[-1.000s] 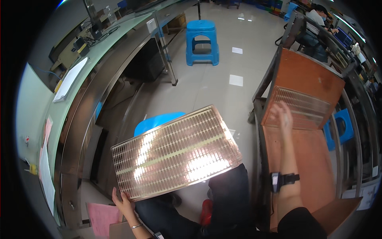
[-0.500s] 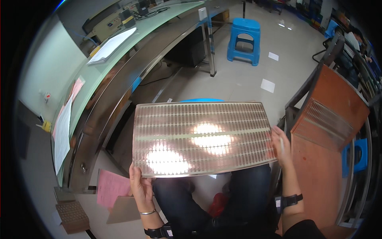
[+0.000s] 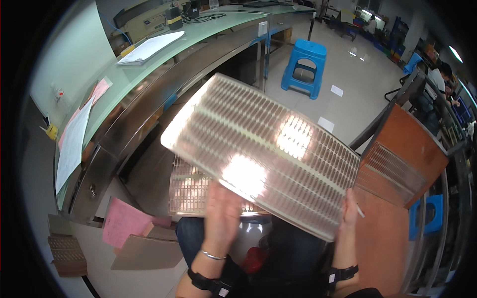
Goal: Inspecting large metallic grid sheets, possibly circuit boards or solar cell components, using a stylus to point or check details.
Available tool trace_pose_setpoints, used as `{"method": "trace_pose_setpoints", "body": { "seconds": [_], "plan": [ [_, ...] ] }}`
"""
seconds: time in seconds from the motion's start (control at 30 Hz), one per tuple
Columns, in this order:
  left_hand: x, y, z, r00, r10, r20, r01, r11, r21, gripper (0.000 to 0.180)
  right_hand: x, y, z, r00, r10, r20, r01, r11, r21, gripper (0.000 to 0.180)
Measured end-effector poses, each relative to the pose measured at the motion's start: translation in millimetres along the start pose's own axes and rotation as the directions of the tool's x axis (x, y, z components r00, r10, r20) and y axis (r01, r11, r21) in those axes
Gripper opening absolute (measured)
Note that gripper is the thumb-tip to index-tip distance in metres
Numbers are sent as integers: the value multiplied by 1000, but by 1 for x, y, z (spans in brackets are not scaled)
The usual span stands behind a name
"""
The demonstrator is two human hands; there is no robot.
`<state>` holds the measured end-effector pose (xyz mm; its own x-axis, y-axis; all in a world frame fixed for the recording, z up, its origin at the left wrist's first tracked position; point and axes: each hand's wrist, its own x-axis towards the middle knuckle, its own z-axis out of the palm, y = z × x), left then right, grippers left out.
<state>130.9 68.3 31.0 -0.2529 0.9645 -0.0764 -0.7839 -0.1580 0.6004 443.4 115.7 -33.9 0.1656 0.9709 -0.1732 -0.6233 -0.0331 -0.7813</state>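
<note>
Over the lap, right fingers clasp the upper panel; left fingers blur beside it, openness unclear

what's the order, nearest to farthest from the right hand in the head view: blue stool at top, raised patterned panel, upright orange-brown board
From the right hand:
1. raised patterned panel: its right edge is at the hand
2. upright orange-brown board: ahead, to the right
3. blue stool: farthest, out on the floor

head-worn fisheye view, facing down, near the hands
</note>
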Motion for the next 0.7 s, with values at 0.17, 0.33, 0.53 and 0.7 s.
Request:
{"method": "trace_pose_setpoints", "body": {
  "seconds": [0.17,0.33,0.53,0.7],
  "plan": [
    [-21,-43,23,995,-96,-22,98,990,101,37,-45,21,35,932,141,333,-181,979,90,42],
    [-19,-6,10,983,-184,12,181,976,120,33,-23,-27,41,928,94,360,-213,927,307,47],
    [-22,9,-1,976,-218,-24,214,924,317,39,-6,-38,51,905,212,368,-137,966,-220,49],
    [-16,9,1,974,-224,-38,222,903,367,40,-23,-47,73,867,277,414,-130,928,-349,43]
  ]
}}
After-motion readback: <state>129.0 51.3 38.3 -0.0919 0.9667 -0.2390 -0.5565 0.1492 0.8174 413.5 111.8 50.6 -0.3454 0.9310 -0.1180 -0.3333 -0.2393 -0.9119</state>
